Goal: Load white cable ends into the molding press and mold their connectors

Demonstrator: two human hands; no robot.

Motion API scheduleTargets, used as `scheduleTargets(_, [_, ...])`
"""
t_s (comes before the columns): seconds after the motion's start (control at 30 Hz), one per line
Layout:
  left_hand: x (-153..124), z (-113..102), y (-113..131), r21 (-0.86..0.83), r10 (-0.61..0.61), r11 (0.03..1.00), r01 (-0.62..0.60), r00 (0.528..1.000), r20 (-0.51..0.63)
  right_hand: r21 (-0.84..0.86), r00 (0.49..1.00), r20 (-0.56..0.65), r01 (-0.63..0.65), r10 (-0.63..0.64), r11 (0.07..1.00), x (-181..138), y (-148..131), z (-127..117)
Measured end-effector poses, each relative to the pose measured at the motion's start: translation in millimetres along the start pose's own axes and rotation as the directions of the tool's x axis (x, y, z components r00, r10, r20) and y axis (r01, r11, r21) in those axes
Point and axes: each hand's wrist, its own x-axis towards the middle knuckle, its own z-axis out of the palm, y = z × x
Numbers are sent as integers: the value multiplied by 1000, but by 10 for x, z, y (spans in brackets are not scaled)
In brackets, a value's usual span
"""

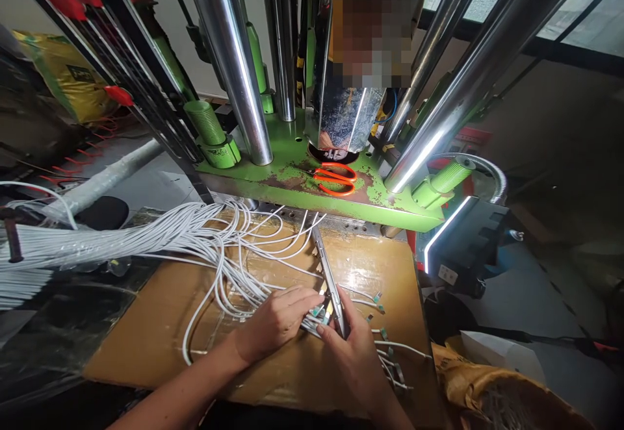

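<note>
Right hand [355,339] gripping bar [328,267], bare cardboard [156,313] leftward

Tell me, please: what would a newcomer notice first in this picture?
The orange scissors catch the eye first, lying on the green plate near the middle. Then comes the bundle of white cables, running from the left edge onto the brown board. Below the scissors, the right hand holds a narrow metal bar, the left hand beside it.

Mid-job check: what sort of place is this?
Probably a factory or workshop, judging by the green machine plate, the thick steel columns rising from it, and the large bundle of white cables.
</note>
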Motion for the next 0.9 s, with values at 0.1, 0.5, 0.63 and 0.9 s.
scheduleTargets(0.1, [37,8,-11,-125,-113,986,112,994,-6,-31,999,-15,48,-49,998,10,-5,-4])
scheduleTargets(0.5, [296,-412,-139,-640,-679,357,680,660,322,61,999,7,-40,39,997,10,-117,-37])
scheduleTargets(0.63, [296,-339,-199,-328,-563,730,600,800,209,84,999,7,-39,38,996,19,-115,-37])
scheduleTargets(0.9, [279,-248,-295,-29,-153,987,155,986,73,59,999,2,-34,34,998,33,-75,-43])
